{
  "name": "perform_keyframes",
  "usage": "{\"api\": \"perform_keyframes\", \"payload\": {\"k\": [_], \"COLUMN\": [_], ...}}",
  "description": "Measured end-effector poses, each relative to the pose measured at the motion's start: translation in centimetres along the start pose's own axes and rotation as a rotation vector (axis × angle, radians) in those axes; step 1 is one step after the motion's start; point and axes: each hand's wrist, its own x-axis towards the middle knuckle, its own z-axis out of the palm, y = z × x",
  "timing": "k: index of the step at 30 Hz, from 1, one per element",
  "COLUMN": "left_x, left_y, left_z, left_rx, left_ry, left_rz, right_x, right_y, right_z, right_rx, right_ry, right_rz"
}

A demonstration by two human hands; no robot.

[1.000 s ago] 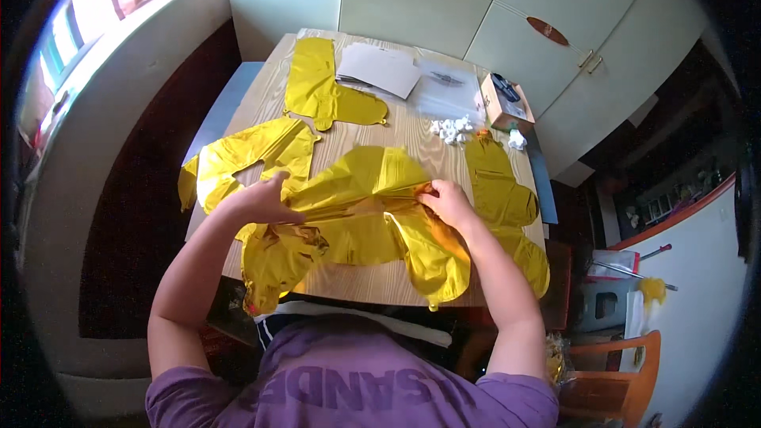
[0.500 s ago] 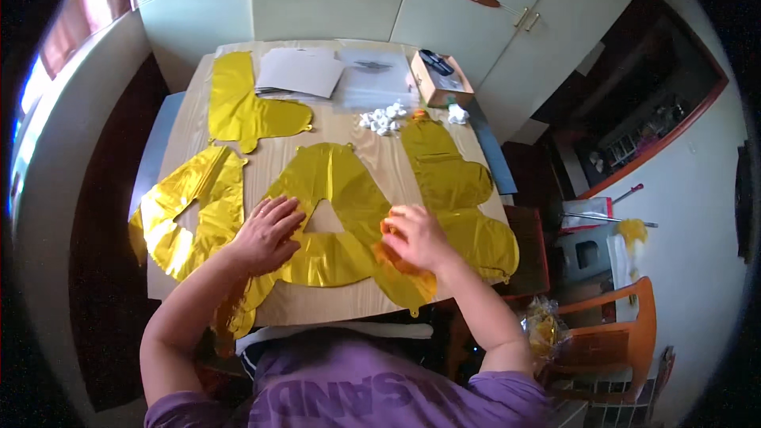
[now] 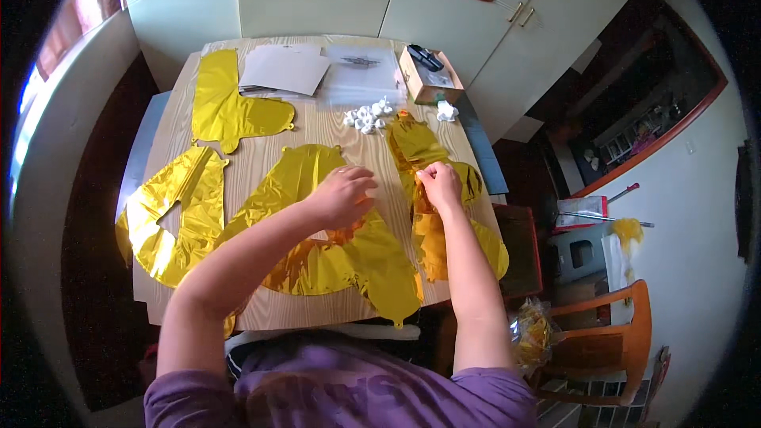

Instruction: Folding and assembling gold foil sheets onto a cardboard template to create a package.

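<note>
Flat gold foil balloons lie on a wooden table. My right hand (image 3: 441, 185) pinches the left edge of the lobed foil balloon (image 3: 432, 239) on the right, and that edge is lifted and creased. Over the A-shaped foil balloon (image 3: 305, 170) in the middle, my left hand (image 3: 345, 195) hovers with loosely bent fingers and nothing visible in it. My left forearm covers part of that balloon. A foil balloon with a small hole (image 3: 204, 198) lies to the left. Farther back on that side is an L-shaped foil balloon (image 3: 216, 99).
White crumpled bits (image 3: 366, 116) lie near the table's back, with one white piece (image 3: 447, 111) apart. Behind them are grey card sheets (image 3: 284, 71), clear plastic sheets (image 3: 361, 79) and a small box (image 3: 428, 83) holding a black object. A wooden chair (image 3: 610, 333) stands at the right.
My right hand has left the A-shaped balloon and gripped the right-hand balloon's edge, lifting it. My left hand has moved up and right off the A-shaped balloon's left side.
</note>
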Motion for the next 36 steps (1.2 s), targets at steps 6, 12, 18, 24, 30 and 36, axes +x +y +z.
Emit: {"api": "perform_keyframes", "payload": {"k": [6,12,18,24,30,36], "left_x": [7.0,7.8,10.8,12.1,12.5,12.7], "left_y": [-1.1,-0.4,2.1,0.3,2.0,2.6], "left_z": [5.9,6.6,8.0,8.8,7.2,8.3], "left_rx": [0.224,0.346,-0.155,-0.441,-0.546,-0.426], "left_ry": [-0.010,0.107,0.083,0.111,0.016,-0.014], "left_rz": [-0.089,-0.092,-0.422,-0.665,-0.704,-0.628], "right_x": [-0.5,-2.3,-2.7,-2.7,-3.8,-4.2], "right_y": [0.3,2.5,2.2,3.5,1.9,1.6], "right_z": [-0.2,-2.6,-2.8,-3.6,-4.9,-3.2], "right_rx": [0.113,0.400,0.363,0.384,0.430,0.386], "right_ry": [0.016,-0.075,-0.011,0.045,0.069,0.027], "right_rz": [-0.078,-0.098,-0.080,-0.083,0.020,-0.076]}}
